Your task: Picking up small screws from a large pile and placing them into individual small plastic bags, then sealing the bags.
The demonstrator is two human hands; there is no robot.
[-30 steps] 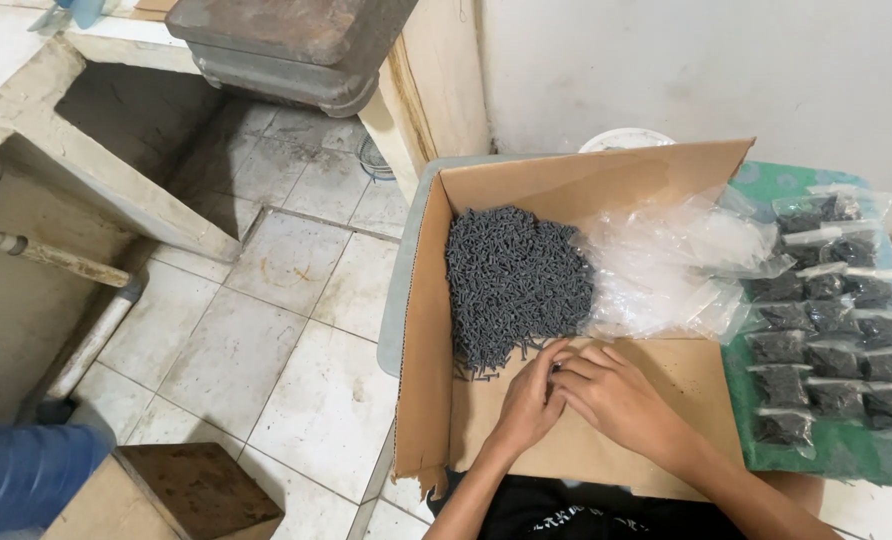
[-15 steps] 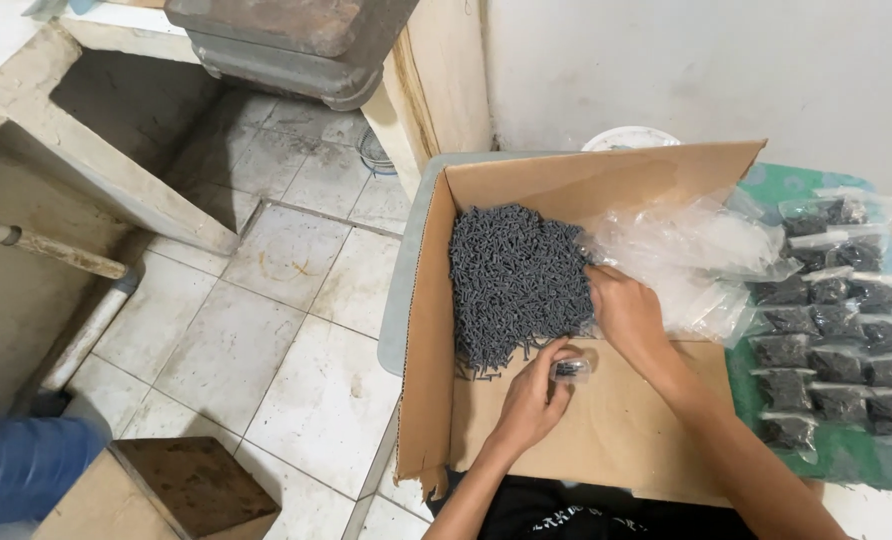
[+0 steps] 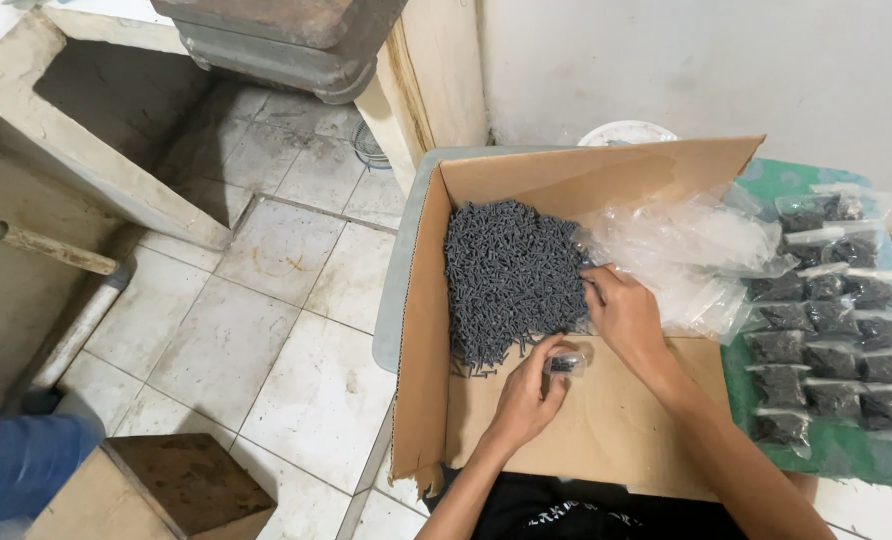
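A heap of small dark grey screws (image 3: 511, 275) lies inside an open cardboard box (image 3: 616, 420). My left hand (image 3: 528, 392) pinches a small clear plastic bag (image 3: 569, 362) with a few screws in it, just in front of the heap. My right hand (image 3: 621, 312) rests at the heap's right edge with its fingers curled into the screws. A pile of empty clear bags (image 3: 686, 255) lies in the box to the right of the heap.
Several filled bags of screws (image 3: 831, 320) lie in rows on a green cloth (image 3: 836, 460) to the right. A white tiled floor (image 3: 266, 330) is to the left, with a concrete ledge (image 3: 96, 160) and a wooden block (image 3: 201, 485).
My right hand left the small bag and moved up to the right edge of the screw heap. My left hand stays holding the bag.
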